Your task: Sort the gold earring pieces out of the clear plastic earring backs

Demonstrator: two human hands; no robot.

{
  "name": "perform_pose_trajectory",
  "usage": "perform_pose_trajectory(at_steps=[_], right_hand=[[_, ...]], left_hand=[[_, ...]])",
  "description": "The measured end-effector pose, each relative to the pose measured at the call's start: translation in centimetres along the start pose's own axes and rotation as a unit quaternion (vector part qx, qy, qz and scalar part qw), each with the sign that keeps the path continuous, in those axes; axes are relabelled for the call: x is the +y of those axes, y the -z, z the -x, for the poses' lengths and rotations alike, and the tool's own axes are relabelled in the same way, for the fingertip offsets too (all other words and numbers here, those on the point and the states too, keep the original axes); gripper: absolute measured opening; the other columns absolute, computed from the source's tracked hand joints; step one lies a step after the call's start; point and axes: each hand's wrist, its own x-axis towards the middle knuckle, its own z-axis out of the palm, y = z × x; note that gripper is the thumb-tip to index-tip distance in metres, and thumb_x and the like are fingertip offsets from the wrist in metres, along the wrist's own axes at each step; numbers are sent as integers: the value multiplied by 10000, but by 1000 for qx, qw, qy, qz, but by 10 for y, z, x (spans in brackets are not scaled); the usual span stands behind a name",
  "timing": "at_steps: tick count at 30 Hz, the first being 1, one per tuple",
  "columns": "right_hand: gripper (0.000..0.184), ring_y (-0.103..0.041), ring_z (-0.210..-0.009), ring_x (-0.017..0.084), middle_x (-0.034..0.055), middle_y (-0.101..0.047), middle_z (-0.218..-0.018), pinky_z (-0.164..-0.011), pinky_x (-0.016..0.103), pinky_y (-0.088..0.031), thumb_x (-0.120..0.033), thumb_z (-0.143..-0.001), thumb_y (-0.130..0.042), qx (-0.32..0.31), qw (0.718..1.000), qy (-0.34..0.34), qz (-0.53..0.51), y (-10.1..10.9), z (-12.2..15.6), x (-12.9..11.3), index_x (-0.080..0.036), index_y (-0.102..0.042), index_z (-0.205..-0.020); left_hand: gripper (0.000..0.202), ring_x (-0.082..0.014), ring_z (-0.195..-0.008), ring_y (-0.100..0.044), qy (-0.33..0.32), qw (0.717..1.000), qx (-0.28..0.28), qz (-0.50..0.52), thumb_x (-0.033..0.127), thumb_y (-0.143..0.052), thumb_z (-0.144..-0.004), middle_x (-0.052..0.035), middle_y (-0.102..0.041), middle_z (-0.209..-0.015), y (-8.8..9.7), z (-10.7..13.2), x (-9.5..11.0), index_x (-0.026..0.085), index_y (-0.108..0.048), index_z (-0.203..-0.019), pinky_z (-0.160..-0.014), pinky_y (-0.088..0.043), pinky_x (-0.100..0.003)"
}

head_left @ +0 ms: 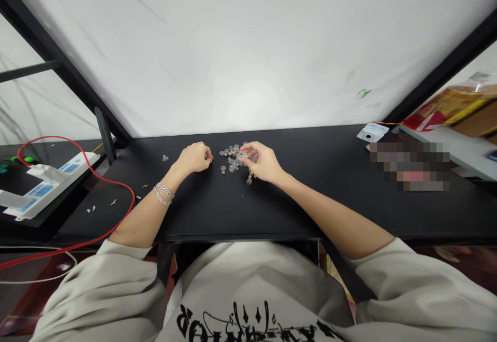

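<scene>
A small heap of tiny clear glass beads or bulbs with tan stoppers [232,158] lies on the black table [318,191] in front of me. My right hand [263,161] rests at the heap's right edge, fingers pinched on one of the small pieces. To the left of the heap sits my left hand [196,157], curled into a loose fist, fingertips pressed together on something too small to make out. Silver bracelets [164,193] circle my left wrist.
A lone clear piece [165,158] and a few small bits [91,209] lie on the table's left part. A red cable [116,184] loops over the left edge beside a white power strip [42,189]. A small white device [371,132] sits far right near a packaged snack [450,104].
</scene>
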Motion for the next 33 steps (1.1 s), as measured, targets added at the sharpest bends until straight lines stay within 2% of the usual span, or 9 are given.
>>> perform_pose_trajectory(at_steps=[4,7,9,13,19,23,27,30,33], right_hand=[[209,-610,-714,123,53,-700,-997,-747,292,-532,-214,-775,-691,0,1000,-4,15,1,-1,0,-177,-664,-979],[241,-630,-752,139,62,-708,-1001,-771,300,-539,-193,-780,-689,-10,999,-24,48,4,-3,0,-169,-672,-1020],[300,-645,-780,156,72,-715,-998,-795,315,-540,-169,-799,-669,-26,996,-43,79,7,-5,2,-161,-670,-1099],[367,-667,-871,202,108,-716,-1045,-853,359,-533,-140,-828,-631,-56,985,-67,151,12,-10,6,-141,-662,-1194],[348,-645,-970,233,109,-694,-1099,-921,395,-506,-160,-816,-650,-59,976,-65,201,12,-9,5,-157,-684,-1163],[313,-615,-1021,248,105,-673,-1125,-963,423,-464,-199,-825,-653,-66,973,-46,214,10,-4,2,-179,-696,-1134],[299,-599,-1022,255,98,-664,-1124,-951,434,-438,-309,-871,-644,-86,974,-16,208,6,0,-5,-209,-695,-1148],[293,-607,-980,228,93,-677,-1091,-913,390,-438,-343,-921,-588,-104,979,27,172,4,2,-8,-201,-681,-1160],[230,-615,-882,185,75,-701,-976,-852,325,-441,-287,-953,-525,-109,985,58,123,2,1,-8,-174,-689,-1070]], left_hand=[[113,-231,-808,-621,-22,999,40,18,231,-641,-770,-67,-665,-914,-4,-2,-1,221,-736,-830,-738,-499,-355],[175,-236,-912,-592,-98,989,103,47,247,-626,-827,-85,-649,-957,-12,-5,0,189,-730,-955,-850,-487,-366],[238,-252,-1004,-556,-153,979,127,47,259,-604,-869,-101,-645,-1052,-20,-7,4,182,-722,-1061,-925,-453,-394],[293,-291,-1076,-516,-184,977,103,2,261,-559,-922,-101,-644,-1198,-34,-11,12,230,-697,-1178,-907,-397,-451],[268,-274,-998,-566,-198,975,101,2,191,-516,-946,-115,-698,-1067,-43,-15,19,193,-702,-1139,-873,-376,-456],[233,-230,-939,-603,-226,958,150,87,182,-512,-948,-106,-683,-1007,-42,-15,20,175,-714,-1064,-854,-442,-409],[198,-164,-853,-641,-243,910,220,253,223,-548,-943,-87,-680,-986,-33,-7,31,166,-715,-1033,-791,-525,-316],[156,-164,-892,-669,-230,886,212,342,252,-600,-922,-70,-714,-982,-27,2,42,180,-722,-987,-834,-548,-308],[151,-172,-888,-681,-186,891,196,365,280,-616,-911,-66,-731,-968,-27,7,48,185,-725,-953,-832,-552,-312]])
